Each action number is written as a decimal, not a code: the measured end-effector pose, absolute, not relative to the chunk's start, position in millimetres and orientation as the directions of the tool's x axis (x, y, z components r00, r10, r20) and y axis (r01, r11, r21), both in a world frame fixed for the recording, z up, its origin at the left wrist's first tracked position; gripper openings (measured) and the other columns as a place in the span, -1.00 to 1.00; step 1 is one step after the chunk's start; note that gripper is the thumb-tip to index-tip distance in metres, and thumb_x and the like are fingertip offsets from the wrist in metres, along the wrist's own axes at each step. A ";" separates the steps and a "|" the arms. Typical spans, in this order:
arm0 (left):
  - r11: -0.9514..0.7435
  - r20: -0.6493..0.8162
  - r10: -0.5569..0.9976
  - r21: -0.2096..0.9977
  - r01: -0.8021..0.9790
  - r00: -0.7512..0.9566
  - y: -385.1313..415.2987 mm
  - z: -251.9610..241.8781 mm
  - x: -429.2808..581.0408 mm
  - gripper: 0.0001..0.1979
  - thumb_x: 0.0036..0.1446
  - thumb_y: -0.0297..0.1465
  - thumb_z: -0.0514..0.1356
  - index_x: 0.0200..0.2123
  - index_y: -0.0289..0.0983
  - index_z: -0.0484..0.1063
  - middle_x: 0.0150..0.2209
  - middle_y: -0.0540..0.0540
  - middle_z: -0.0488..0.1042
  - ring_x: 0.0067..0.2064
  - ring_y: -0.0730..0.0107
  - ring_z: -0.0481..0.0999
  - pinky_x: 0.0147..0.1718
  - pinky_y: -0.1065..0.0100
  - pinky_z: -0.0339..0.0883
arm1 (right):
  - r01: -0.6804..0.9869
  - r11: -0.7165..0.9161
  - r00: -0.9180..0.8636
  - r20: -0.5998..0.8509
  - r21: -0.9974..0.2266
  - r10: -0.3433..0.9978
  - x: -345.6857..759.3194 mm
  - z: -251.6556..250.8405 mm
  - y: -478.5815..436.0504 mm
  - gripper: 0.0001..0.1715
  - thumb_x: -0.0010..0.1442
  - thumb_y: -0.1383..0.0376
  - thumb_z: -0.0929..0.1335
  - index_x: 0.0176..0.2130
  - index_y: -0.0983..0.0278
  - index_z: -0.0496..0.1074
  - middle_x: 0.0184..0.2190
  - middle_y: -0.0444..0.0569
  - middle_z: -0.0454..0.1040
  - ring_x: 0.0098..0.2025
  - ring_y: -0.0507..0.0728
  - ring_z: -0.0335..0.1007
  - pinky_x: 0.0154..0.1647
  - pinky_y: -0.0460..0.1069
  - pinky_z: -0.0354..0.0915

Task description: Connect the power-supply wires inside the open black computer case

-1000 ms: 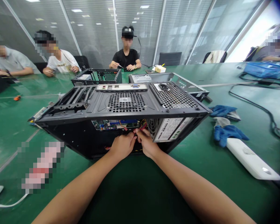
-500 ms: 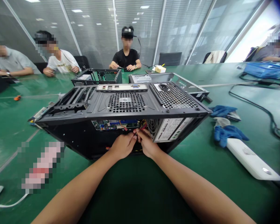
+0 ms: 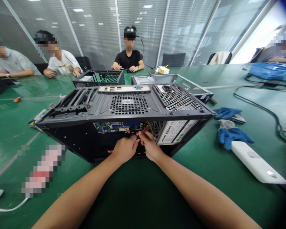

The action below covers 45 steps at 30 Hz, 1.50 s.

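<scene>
A black computer case (image 3: 100, 111) lies on the green table, its open side facing me. Inside show a green and blue motherboard (image 3: 109, 127), a power supply (image 3: 173, 132) with a white label, and red and yellow wires (image 3: 147, 127). My left hand (image 3: 125, 148) and my right hand (image 3: 149, 146) meet at the opening, left of the power supply, fingertips pinched close together. Whatever lies between their fingers is too small and hidden to make out.
Behind the case stand two more open cases (image 3: 107, 78). To the right lie blue gloves (image 3: 233, 136), a white power strip (image 3: 257, 162), black cables and a blue basket (image 3: 271, 71). Several people sit around the table. An orange object (image 3: 17, 100) lies at left.
Both hands stay at almost the same spot, fingertips still together. Across the table at left, a person's hands have shifted slightly.
</scene>
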<state>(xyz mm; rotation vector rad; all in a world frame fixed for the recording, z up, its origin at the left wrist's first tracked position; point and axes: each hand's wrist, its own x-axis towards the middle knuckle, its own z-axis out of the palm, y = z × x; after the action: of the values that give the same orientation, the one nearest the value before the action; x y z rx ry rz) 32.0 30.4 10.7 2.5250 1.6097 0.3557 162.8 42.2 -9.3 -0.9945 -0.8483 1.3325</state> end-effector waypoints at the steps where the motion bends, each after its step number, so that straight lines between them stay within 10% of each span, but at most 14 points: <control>1: -0.417 0.123 0.908 0.217 0.882 0.400 29.7 11.4 32.6 -0.70 0.34 -0.28 -0.08 -0.12 -0.27 0.39 -0.33 -0.16 0.55 -0.33 0.19 0.59 -0.36 0.30 0.39 | -0.362 -0.023 0.079 -0.055 -0.932 0.995 162.7 -9.4 42.3 -0.47 -0.19 -0.14 0.49 -0.55 0.23 0.37 -0.64 -0.23 0.17 -0.56 -0.03 -0.03 -0.50 -0.03 -0.02; 10: -0.401 0.090 0.916 0.196 0.895 0.391 27.8 15.5 34.7 -0.69 0.34 -0.28 -0.09 -0.11 -0.28 0.37 -0.31 -0.18 0.55 -0.30 0.17 0.59 -0.33 0.27 0.40 | -0.355 -0.026 0.093 -0.063 -0.935 0.994 162.1 -11.2 43.1 -0.47 -0.20 -0.14 0.49 -0.53 0.23 0.40 -0.60 -0.20 0.26 -0.56 -0.03 -0.02 -0.50 -0.03 -0.02; 24: -0.498 0.157 0.855 0.517 0.696 0.495 32.9 14.7 28.2 -0.68 0.36 -0.33 -0.12 -0.18 -0.26 0.41 -0.34 -0.09 0.54 -0.32 0.34 0.57 -0.29 0.36 0.36 | -0.403 -0.025 0.073 -0.059 -0.915 0.996 164.1 -10.4 42.5 -0.58 -0.19 -0.04 0.50 -0.53 0.22 0.43 -0.66 -0.23 0.19 -0.57 -0.03 -0.04 -0.50 -0.04 -0.05; 45: -0.394 0.074 0.919 0.184 0.901 0.387 27.9 17.3 35.3 -0.70 0.34 -0.27 -0.07 -0.11 -0.28 0.38 -0.32 -0.18 0.56 -0.31 0.16 0.59 -0.36 0.27 0.40 | -0.346 -0.028 0.104 -0.068 -0.938 0.992 162.8 -13.0 43.3 -0.45 -0.22 -0.14 0.49 -0.55 0.23 0.34 -0.60 -0.20 0.25 -0.55 -0.03 -0.03 -0.51 -0.05 0.01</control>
<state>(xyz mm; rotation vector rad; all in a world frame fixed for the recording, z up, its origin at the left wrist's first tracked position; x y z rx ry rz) 35.3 27.9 17.3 2.5199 1.6609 0.2486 162.8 43.3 -13.0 -1.0331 -0.8430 1.3058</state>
